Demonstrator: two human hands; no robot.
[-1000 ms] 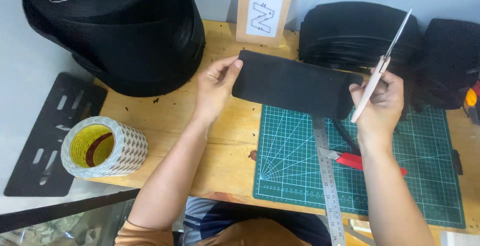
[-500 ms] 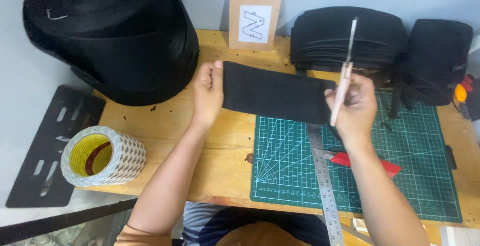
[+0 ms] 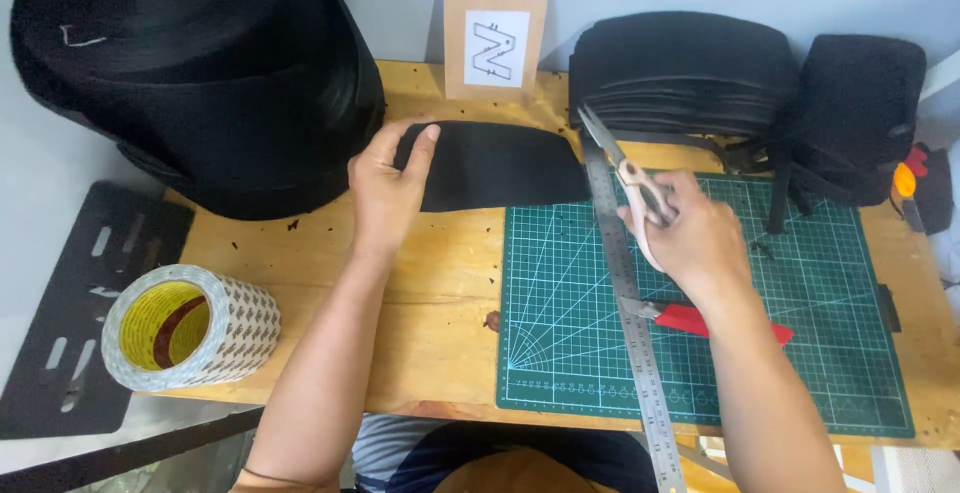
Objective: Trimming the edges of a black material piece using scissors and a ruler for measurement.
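While left hand (image 3: 385, 188) pinning black strip (image 3: 490, 165), scissors (image 3: 625, 173) seemingly shut.

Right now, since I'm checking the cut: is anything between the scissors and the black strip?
Nothing visible. The scissors in the right hand point at the black strip, whose other end the left hand holds; the steel ruler lies beside them.

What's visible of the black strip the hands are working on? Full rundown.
The black fabric strip is a flat, matte, felt-like band with a curved upper edge. It lies across the wooden tabletop, just above the green cutting mat. The left hand pinches its left end. Its right end meets the steel ruler and the tip of the scissors held in the right hand.
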